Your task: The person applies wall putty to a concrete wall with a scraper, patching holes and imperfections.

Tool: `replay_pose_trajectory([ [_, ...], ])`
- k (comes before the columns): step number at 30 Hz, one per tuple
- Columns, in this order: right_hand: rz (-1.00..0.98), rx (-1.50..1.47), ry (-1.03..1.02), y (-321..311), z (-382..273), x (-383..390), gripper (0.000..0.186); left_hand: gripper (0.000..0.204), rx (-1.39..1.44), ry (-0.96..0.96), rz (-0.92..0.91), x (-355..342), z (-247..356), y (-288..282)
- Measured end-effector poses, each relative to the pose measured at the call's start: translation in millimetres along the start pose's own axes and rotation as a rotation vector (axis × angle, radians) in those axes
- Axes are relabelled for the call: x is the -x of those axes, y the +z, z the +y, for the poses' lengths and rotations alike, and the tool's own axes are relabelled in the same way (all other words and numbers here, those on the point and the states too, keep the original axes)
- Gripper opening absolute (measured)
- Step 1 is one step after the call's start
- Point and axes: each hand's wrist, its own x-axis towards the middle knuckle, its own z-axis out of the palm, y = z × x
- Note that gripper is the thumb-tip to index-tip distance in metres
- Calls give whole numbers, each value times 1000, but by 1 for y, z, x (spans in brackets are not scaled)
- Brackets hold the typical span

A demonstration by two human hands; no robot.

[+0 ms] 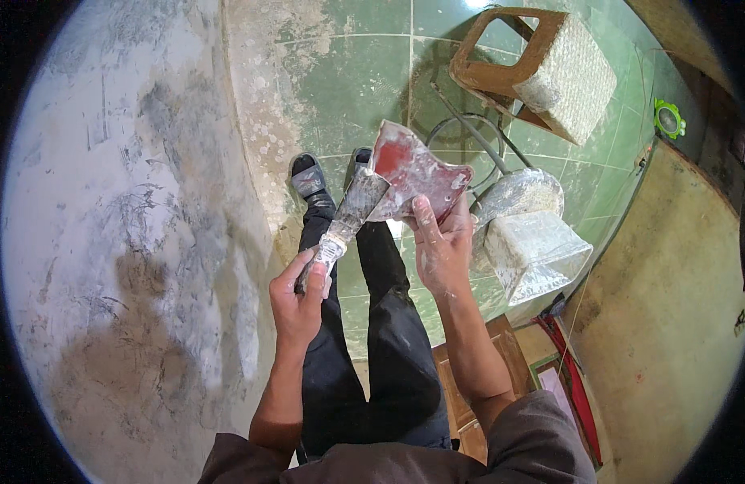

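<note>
Beside a patchy plastered wall [122, 242], above green floor tiles [348, 89]: red trowel [417, 173], plaster-smeared, gripped by right hand [443, 250]. Putty knife [352, 214], handle clasped in left hand [298, 294], blade touching the trowel.

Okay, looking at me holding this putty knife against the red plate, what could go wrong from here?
1. The left hand grips the putty knife low on its handle; smeared filler could make it slip.
2. The right hand holds the red plate by one edge, so scraping pressure might tip it.
3. Anything dropped would likely land on the sandalled feet or the cable on the green tiles.
</note>
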Motion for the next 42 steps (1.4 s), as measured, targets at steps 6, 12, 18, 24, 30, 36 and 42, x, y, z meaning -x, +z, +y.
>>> replay_pose_trajectory([
  [6, -38, 138, 25, -7, 7, 16, 36, 34, 54, -64, -9, -10, 15, 6],
  [12, -46, 78, 199, -8, -8, 28, 40, 29, -359, 350, 135, -26, 10, -8],
  [18, -62, 21, 324, 5, -24, 22, 34, 41, -529, 559, 101, -40, -12, -26],
  [24, -29, 13, 397, 13, -22, 13, 38, 40, -665, 592, 76, -48, -27, -55],
  [30, -57, -48, 413, 22, -22, -3, 35, 39, -720, 495, -12, -57, -39, -85],
  [36, -213, 147, 190, 83, 36, -62, 26, 29, -308, -39, 85, -82, -99, -48],
  [42, -443, 362, -203, 207, 144, -122, 32, 28, -21, 47, -11, -130, -187, 22],
])
